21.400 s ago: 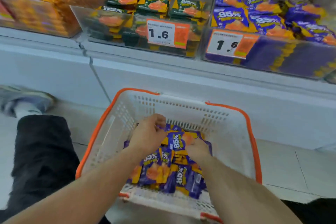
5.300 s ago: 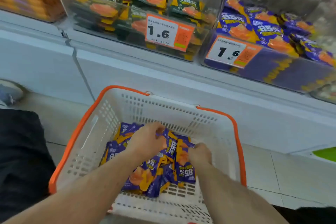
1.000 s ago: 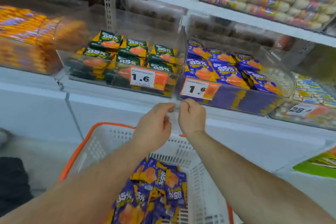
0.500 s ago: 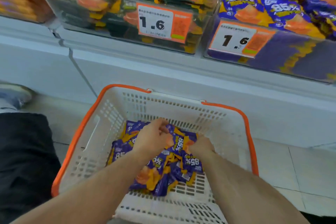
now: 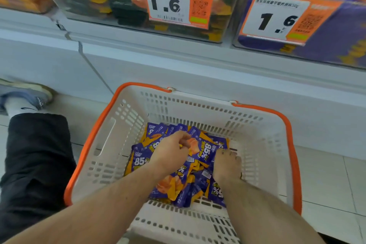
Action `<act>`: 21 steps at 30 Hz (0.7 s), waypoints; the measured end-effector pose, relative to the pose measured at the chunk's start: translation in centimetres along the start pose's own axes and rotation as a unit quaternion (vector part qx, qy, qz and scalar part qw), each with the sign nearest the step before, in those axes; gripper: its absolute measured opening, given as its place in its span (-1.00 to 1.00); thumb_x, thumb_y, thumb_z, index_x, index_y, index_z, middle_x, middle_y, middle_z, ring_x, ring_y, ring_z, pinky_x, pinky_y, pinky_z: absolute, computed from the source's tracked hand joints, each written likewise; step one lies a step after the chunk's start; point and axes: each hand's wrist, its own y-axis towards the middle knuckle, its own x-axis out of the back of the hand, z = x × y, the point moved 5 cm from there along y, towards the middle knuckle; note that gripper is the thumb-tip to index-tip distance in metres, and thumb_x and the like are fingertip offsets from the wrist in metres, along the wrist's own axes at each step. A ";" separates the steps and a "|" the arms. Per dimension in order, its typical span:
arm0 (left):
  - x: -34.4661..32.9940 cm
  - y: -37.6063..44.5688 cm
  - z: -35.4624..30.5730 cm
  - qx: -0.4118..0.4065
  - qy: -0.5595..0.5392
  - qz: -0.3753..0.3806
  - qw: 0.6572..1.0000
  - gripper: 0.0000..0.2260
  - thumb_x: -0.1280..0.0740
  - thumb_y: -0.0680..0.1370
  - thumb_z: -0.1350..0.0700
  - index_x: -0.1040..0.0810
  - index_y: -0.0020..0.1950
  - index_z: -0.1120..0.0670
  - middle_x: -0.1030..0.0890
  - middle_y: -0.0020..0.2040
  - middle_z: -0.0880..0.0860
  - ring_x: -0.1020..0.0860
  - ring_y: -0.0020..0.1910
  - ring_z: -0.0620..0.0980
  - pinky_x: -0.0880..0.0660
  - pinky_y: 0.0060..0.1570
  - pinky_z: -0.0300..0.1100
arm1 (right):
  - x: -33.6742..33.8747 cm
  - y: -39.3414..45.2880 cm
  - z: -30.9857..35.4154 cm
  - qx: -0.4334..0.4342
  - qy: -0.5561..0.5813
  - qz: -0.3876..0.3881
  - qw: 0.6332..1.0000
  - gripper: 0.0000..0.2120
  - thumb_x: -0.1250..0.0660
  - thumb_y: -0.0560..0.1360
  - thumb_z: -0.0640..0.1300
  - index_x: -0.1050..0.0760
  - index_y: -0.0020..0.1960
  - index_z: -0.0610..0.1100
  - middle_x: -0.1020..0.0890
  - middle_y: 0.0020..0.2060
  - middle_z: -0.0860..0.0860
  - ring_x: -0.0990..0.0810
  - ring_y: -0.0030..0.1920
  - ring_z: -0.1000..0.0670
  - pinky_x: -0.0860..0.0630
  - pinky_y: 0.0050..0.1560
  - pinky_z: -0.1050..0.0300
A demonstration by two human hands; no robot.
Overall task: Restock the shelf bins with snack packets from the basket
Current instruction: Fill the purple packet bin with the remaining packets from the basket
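Both hands dropped from the shelf edge a second ago back into the basket (image 5: 122, 136), now deep in the purple snack packets (image 5: 206, 150). My left hand (image 5: 170, 154) has fingers curled, pinching a packet near the pile's far side. My right hand (image 5: 226, 164) presses fingers-down into the pile's right side; can't tell if it's grasping anything. Purple bin (image 5: 336, 31) sits far right on the shelf, green-packet bin (image 5: 111, 4) left of it, both with 1.6 tags. My shoe (image 5: 27, 95) far left.
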 end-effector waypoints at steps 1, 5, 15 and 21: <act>0.0 -0.1 0.1 0.004 -0.003 -0.002 1.000 -0.73 -0.23 0.59 0.20 -0.46 0.26 -0.04 -0.56 -0.06 -0.19 -0.58 -0.17 -0.01 -0.51 -0.35 -0.17 | -0.1 -0.2 0.2 0.011 -0.022 -0.006 1.000 -0.60 -0.23 0.56 -0.21 -0.38 0.39 -0.10 -0.48 0.30 -0.13 -0.41 0.32 -0.15 -0.34 0.29 -0.04; -0.1 -0.9 0.7 0.014 -0.010 -0.001 1.000 -0.73 -0.24 0.59 0.20 -0.46 0.26 -0.06 -0.57 -0.03 -0.17 -0.58 -0.15 -0.09 -0.56 -0.28 -0.18 | 0.3 -0.5 -0.3 0.020 -0.052 0.012 0.998 -0.70 -0.23 0.57 -0.13 -0.50 0.30 -0.02 -0.44 0.33 -0.10 -0.34 0.35 -0.15 -0.29 0.32 -0.07; -0.4 -2.9 1.2 0.021 -0.040 0.030 0.999 -0.79 -0.21 0.60 0.20 -0.46 0.16 -0.07 -0.59 0.01 -0.09 -0.58 -0.13 -0.09 -0.57 -0.20 -0.17 | -2.2 -3.0 -1.1 0.038 0.052 0.130 0.989 -0.52 -0.49 0.39 0.01 -0.39 0.21 -0.07 -0.58 0.14 -0.06 -0.55 0.17 -0.12 -0.43 0.18 -0.04; -1.1 -2.8 2.7 0.151 -0.195 -0.004 0.969 -0.77 -0.24 0.60 0.23 -0.47 0.25 0.07 -0.57 0.18 0.07 -0.48 -0.30 -0.07 -0.45 -0.35 -0.20 | 1.5 -3.6 -1.3 0.046 0.096 0.193 0.975 -0.79 -0.41 0.41 -0.05 -0.41 -0.27 -0.08 -0.51 -0.24 -0.03 -0.48 -0.22 -0.05 -0.42 -0.29 0.15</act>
